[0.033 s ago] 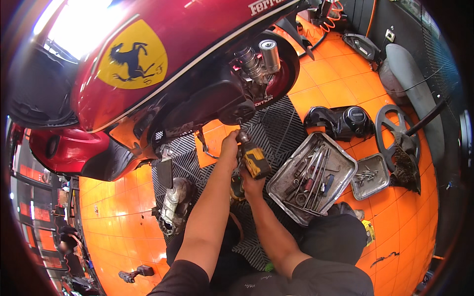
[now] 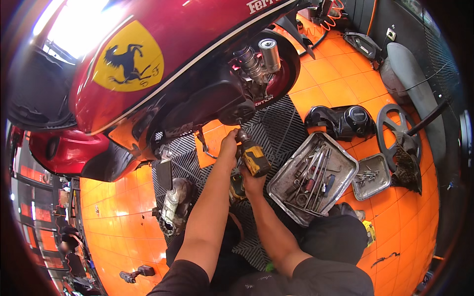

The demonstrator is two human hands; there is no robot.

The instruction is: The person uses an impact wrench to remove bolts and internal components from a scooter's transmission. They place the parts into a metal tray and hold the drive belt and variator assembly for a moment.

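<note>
My right hand (image 2: 253, 183) is wrapped round the handle of a yellow and black cordless drill (image 2: 255, 160). My left hand (image 2: 229, 147) is closed at the drill's nose, steadying its chuck end; part of those fingers is hidden. From the nose a thin bit runs up to a dark round housing (image 2: 236, 114) low on the red scooter (image 2: 197, 37). Whether the bit touches the housing I cannot tell. Below my right hand, the drill's base shows beside my left forearm.
A metal tray (image 2: 345, 167) of hand tools lies to the right, beside a smaller tray (image 2: 380, 190) of bolts. Beyond them are a black cover (image 2: 340, 122) and a spoked wheel (image 2: 382, 121). A metal engine casing (image 2: 175, 204) stands left; another power tool (image 2: 137, 273) lies on orange tiles.
</note>
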